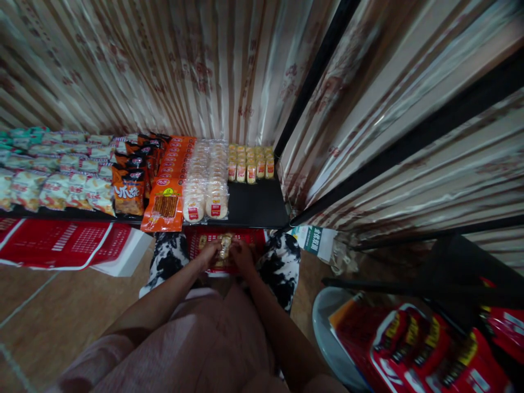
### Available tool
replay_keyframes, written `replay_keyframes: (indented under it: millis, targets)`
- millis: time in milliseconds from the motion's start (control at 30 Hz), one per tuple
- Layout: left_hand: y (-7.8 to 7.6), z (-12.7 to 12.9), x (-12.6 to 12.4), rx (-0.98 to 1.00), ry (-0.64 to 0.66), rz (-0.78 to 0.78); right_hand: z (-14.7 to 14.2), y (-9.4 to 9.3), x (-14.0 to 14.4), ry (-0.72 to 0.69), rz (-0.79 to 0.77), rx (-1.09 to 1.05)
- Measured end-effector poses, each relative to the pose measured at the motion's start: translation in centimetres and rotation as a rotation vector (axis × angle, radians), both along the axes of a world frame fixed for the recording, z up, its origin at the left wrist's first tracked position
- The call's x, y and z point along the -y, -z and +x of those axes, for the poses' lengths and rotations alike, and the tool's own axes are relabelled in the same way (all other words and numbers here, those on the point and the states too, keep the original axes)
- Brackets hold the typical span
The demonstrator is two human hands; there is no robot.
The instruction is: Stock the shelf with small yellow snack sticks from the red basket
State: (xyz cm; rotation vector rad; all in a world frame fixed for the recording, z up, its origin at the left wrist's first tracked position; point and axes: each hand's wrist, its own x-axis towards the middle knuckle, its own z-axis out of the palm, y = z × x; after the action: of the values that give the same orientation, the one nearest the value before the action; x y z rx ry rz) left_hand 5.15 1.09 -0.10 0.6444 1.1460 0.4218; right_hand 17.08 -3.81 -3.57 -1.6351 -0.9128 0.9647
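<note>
Both hands low between knees, over red basket [245, 237] under shelf [256, 204]. Left hand [208, 254] and right hand [242, 255] curled around small snack packs [225, 246], lifting bunch together; grip detail blurred. Yellow packs [250, 164] rowed at shelf back.

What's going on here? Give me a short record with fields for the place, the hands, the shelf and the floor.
Place: shop corner hung with striped curtain
Left hand: on a small snack packet
Right hand: on the same packet
Under the hands: red basket
Shelf: rows of snack bags, orange packs, round crackers
Floor: flattened red carton
</note>
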Motion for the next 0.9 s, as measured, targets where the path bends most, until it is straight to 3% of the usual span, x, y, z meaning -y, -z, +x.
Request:
replay_keyframes:
  millis: [167,433,900]
  targets:
    - [-0.4,0.4,0.5,-0.081,-0.021,0.041,0.1,0.2,0.0,0.079,-0.069,-0.102]
    - [0.4,1.1,1.0,-0.207,-0.1,0.231,0.0,0.2,0.0,0.092,-0.045,-0.064]
    - [-1.7,0.8,1.6,-0.031,-0.049,0.063,-0.4,-1.3,0.1,0.044,-0.025,0.118]
